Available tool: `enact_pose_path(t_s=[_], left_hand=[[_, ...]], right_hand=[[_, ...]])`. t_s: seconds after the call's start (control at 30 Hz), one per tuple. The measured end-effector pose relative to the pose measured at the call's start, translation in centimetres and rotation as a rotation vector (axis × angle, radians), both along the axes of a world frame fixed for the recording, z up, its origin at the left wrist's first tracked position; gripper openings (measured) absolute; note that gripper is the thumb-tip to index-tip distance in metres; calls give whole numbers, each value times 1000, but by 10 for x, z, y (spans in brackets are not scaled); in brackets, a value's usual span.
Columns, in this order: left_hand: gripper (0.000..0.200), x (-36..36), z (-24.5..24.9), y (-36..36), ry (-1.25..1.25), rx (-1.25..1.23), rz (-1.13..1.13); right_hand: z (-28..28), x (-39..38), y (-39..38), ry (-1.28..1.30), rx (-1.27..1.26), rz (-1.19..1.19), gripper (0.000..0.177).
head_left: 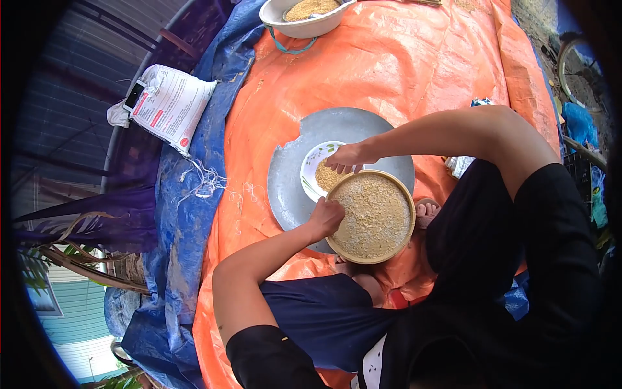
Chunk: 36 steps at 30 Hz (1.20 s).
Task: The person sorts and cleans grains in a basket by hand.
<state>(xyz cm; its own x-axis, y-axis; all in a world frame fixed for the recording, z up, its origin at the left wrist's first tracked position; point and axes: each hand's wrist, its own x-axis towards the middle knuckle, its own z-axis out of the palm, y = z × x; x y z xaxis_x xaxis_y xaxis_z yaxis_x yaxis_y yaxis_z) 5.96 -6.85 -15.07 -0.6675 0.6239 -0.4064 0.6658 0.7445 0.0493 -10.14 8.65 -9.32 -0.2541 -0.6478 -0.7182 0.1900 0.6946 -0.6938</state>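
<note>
My left hand (327,218) is closed around the left rim of a round shallow tray (411,227) with a tan edge. Pale, crumbly meal mixed with grain (370,217) covers the tray's bottom. My right hand (348,158) reaches over a white bowl (310,170) with a green leaf pattern, its fingers bent downward and slightly apart. Golden grain (326,179) lies in this bowl, just under the fingertips. Part of the bowl is hidden by the tray and my right hand. Beneath both sits a large round grey metal sheet (285,194) with a broken edge.
An orange tarp (389,58) covers the ground, bordered by a blue tarp (172,259). At the top stands a white basin (304,27) with grain inside. A printed white sack (172,107) lies at left, with loose white strings (204,180) below it. My bare foot (425,211) is beside the tray.
</note>
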Motion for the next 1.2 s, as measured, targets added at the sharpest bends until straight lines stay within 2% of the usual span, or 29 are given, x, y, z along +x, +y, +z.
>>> enact_pose_path(t_s=[0.07, 0.17, 0.27, 0.3, 0.43, 0.53, 0.8, 0.93, 1.03, 1.13, 1.17, 1.2], left_hand=[[6, -1, -5, -3, 4, 22, -10], [18, -8, 3, -2, -44, 6, 25], [19, -19, 22, 3, 16, 139, 133], [22, -26, 33, 8, 14, 97, 202], [20, -43, 35, 0, 130, 249, 406], [18, -52, 31, -9, 154, 349, 574], [16, -59, 28, -20, 240, 338, 709], [13, -49, 23, -18, 222, 391, 619], [12, -38, 22, -14, 138, 556, 370], [14, -29, 17, -7, 179, 600, 14], [28, -24, 13, -7, 143, 498, -45], [33, -18, 13, -5, 159, 480, -44]], right_hand=[[1, -1, 0, 25, -9, -3, 62], [-3, -2, 3, 64, -19, -25, 58], [-8, -6, 10, 113, 4, -74, 53], [-14, -6, 11, 161, -5, -130, 49], [-24, -10, 19, 305, 91, -131, 45], [-24, -10, 23, 309, 122, -111, 42], [-25, -8, 28, 325, 86, -68, 36], [-36, -7, 32, 390, 37, -83, 34], [-33, -8, 34, 382, 108, -32, 35], [-30, -9, 35, 398, 167, 32, 37], [-29, -9, 36, 410, 179, 52, 37], [-26, -8, 37, 416, 170, 56, 37]])
